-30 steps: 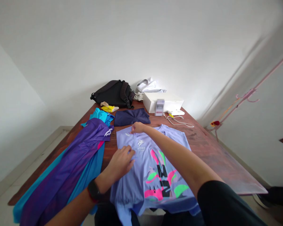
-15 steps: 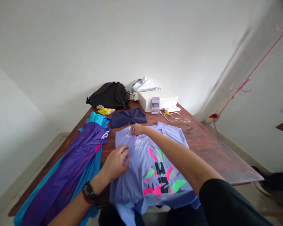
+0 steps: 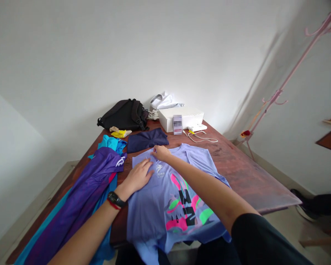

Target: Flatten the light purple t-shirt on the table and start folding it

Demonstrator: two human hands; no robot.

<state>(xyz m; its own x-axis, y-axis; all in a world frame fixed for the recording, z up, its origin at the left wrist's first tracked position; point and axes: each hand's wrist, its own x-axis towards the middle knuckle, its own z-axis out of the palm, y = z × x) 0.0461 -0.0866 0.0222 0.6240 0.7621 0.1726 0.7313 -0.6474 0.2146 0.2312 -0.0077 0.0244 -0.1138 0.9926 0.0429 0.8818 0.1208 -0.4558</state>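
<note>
Partly, the lilac T-shirt point(image 3: 179, 191) escapes view: its hem spills over the near edge of the surface point(image 3: 245, 176) and drops out of sight below, and the right forearm crosses the printed chest, covering some of the pink, green and black graphic. The sleeve on the left hand's side cannot be made out — it seems tucked under the body of the shirt, though the cloth there is too smooth to be sure. The label on the small box point(image 3: 177, 124) beyond the hands is blurred.

The left hand point(image 3: 138, 176) lies open, palm down, fingers spread flat on the shirt's shoulder area. The right hand point(image 3: 160, 152) rests just beyond it at the collar, fingers curled low on the fabric; whether it pinches the cloth or only presses it cannot be told.

Just outside the left hand a purple garment point(image 3: 88, 198) lies over a teal one point(image 3: 110, 141), both running long toward the near edge and cut off by the frame. Beyond the right hand sits a folded navy garment point(image 3: 146, 139); farther still a black backpack point(image 3: 124, 115), a yellow scrap point(image 3: 119, 133), a white box point(image 3: 182, 117) and a white cable point(image 3: 201, 137). A pink coat stand point(image 3: 281, 95) leans well off to the right hand's side.

The shirt lies face up, collar pointing away from the person — its long axis runs from near edge to far.
</note>
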